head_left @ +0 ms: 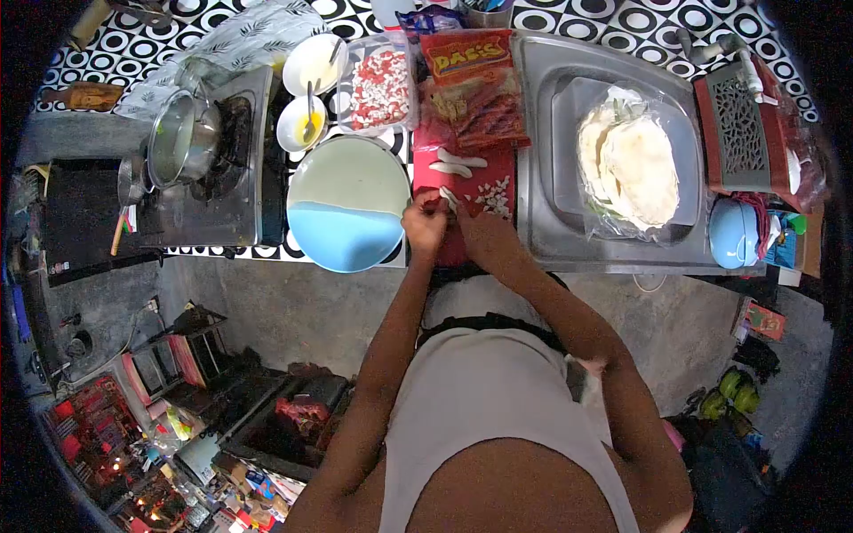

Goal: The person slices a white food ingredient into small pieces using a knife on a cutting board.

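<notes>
On a red cutting board [428,160], my left hand [425,224] is closed with its fingertips on a short white food stick [448,197]. Close beside it, my right hand [489,240] is curled over the board; its fingers are mostly hidden, and I cannot make out what it grips. Two more white sticks [458,163] lie just beyond the hands. Small chopped white pieces [494,197] are scattered at the board's right side. A clear plastic container [411,84] behind to the left holds diced red and white pieces.
A large two-tone plate [346,235] sits left of the board, with two bowls [291,133] behind it. A red food packet [475,111] covers the board's far end. Bagged flatbreads [635,164] rest in the sink [546,213]. A pot [182,147] stands on the stove at left.
</notes>
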Tool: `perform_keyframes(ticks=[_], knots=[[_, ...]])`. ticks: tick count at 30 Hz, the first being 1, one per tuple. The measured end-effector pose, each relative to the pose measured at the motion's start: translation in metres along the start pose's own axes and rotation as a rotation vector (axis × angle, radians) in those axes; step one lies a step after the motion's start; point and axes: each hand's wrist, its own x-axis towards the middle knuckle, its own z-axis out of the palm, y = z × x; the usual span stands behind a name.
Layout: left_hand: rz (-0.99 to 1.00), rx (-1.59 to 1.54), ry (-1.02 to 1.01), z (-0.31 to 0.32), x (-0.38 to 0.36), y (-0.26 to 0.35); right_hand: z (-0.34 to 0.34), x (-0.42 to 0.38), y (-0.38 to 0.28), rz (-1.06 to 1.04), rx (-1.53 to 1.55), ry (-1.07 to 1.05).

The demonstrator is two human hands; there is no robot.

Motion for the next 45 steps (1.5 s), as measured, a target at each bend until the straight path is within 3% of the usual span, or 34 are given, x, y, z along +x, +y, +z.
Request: perform_keyframes(ticks=[7,12,14,16,19,24,28,32,35,39,45], knots=[[0.01,0.036,0.051,0.0,0.0,0.007,0.008,0.0,0.006,-0.03,-0.026,0.027],[-0.022,0.018,0.005,-0.002,-0.002,0.01,0.045,-0.003,0.018,-0.129,-0.256,0.444],[-0.016,-0.014,0.034,-0.002,-0.002,0.018,0.045,-0.003,0.019,-0.106,-0.23,0.376],[-0.026,-0.055,0.015,-0.001,-0.001,0.014,0.016,0.002,0.013,-0.033,-0.064,0.104],[-0.004,-0.072,0.015,-0.001,-0.002,0.014,0.001,-0.003,0.008,0.006,-0.038,-0.013],[-0.062,0.045,0.001,-0.004,-0.004,0.023,0.001,-0.008,0.006,-0.005,0.004,0.004],[-0.103,-0.072,-0.027,-0.002,-0.001,0.016,-0.003,-0.009,0.003,-0.005,-0.002,-0.012],[0.008,-0.013,0.059,0.001,-0.002,0.009,0.007,-0.007,0.007,-0.021,-0.055,0.032],[-0.068,0.085,0.06,-0.002,-0.004,0.027,0.01,-0.008,0.007,-0.006,-0.036,0.03],[-0.003,-0.024,0.053,0.001,-0.002,0.014,0.009,-0.009,0.012,-0.043,-0.018,0.029],[0.009,0.07,0.065,-0.001,-0.004,0.022,0.002,-0.012,0.006,-0.007,-0.023,-0.033]])
